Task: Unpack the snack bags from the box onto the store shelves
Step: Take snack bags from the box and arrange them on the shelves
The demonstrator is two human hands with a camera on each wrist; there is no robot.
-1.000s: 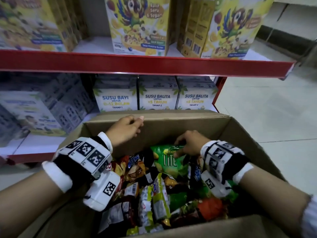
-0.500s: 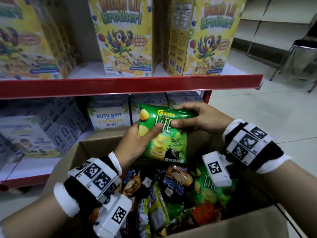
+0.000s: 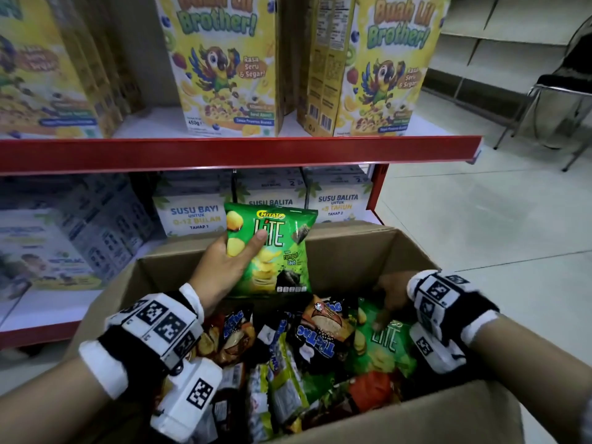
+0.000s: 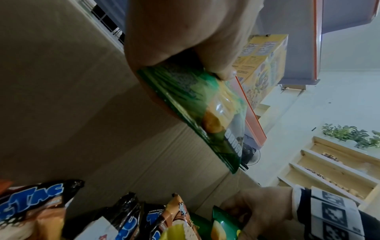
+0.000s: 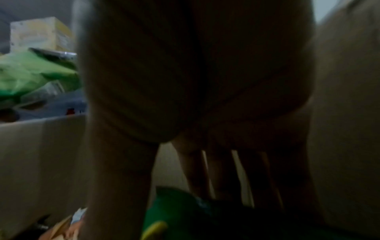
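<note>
Below the red-edged shelf [image 3: 237, 153], an open cardboard box [image 3: 358, 251] sits in front of the shelving, filled with a jumble of snack bags [image 3: 307, 354]: dark Tic Tac packets, brown and orange ones, and green ones. The left hand [image 3: 221, 264] holds a green Chitato Lite bag [image 3: 272, 251] upright above the far side of the box, thumb across its front and fingers behind it; the left wrist view shows the bag [image 4: 197, 107] pinched at its edge, clear of the box wall. The right hand [image 3: 389, 294] reaches down at the right side of the box, its fingers [image 5: 224, 172] pointing down onto a second green Lite bag [image 3: 382, 344] that lies among the others. The fingers look fairly straight and touch the bag's top, but blur and darkness leave it unclear whether they grip it.

On the shelf stand tall yellow cereal boxes [image 3: 229, 65] with a cartoon parrot. On the lower shelf [image 3: 41, 309] stand pale milk-formula cartons [image 3: 192, 213] labelled Susu Bayi and Susu Balita. The floor [image 3: 480, 225] is pale tile. Off to the right are bare cream shelving [image 3: 499, 30] and a dark chair with metal legs [image 3: 557, 100]. Both wrists carry black-and-white marker bands.
</note>
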